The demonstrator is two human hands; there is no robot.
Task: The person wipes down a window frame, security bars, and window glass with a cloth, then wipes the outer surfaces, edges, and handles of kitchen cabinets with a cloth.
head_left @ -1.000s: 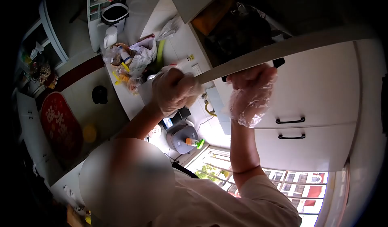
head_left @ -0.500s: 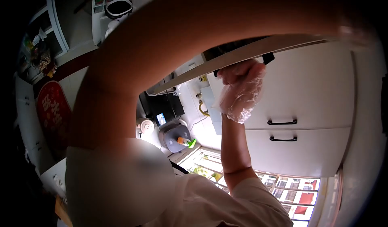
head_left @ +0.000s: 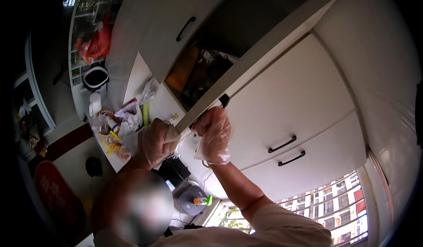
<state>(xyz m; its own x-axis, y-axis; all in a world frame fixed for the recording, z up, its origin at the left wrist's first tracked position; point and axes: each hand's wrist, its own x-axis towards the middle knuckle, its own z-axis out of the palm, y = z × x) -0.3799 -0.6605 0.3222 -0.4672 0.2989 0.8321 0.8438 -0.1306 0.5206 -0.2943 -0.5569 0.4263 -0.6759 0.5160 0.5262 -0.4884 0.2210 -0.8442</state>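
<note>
A pale cabinet door [head_left: 260,60] stands open and shows nearly edge-on across the view. My right hand [head_left: 214,134], in a clear plastic glove, is wrapped around the door's black handle [head_left: 224,100], most of which is hidden by the fingers. My left hand [head_left: 158,142], gloved too, is closed at the door's lower left corner. Whether its fingers pinch the door edge, I cannot make out. Behind the door, the dark cabinet interior [head_left: 211,66] holds an orange-brown item [head_left: 184,67] and some shiny, unclear things.
Closed cabinet doors with black handles [head_left: 283,144] lie to the right, above a barred window [head_left: 335,207]. Below the hands are a grey appliance [head_left: 189,199] and a green-topped bottle [head_left: 202,200]. Bags and bottles crowd the counter at left [head_left: 125,121], near a bin [head_left: 95,77].
My left arm has swung back from across the top, and its hand has come from the far right to the door corner. The view has shifted, exposing more cabinet interior. My right hand stays at the handle.
</note>
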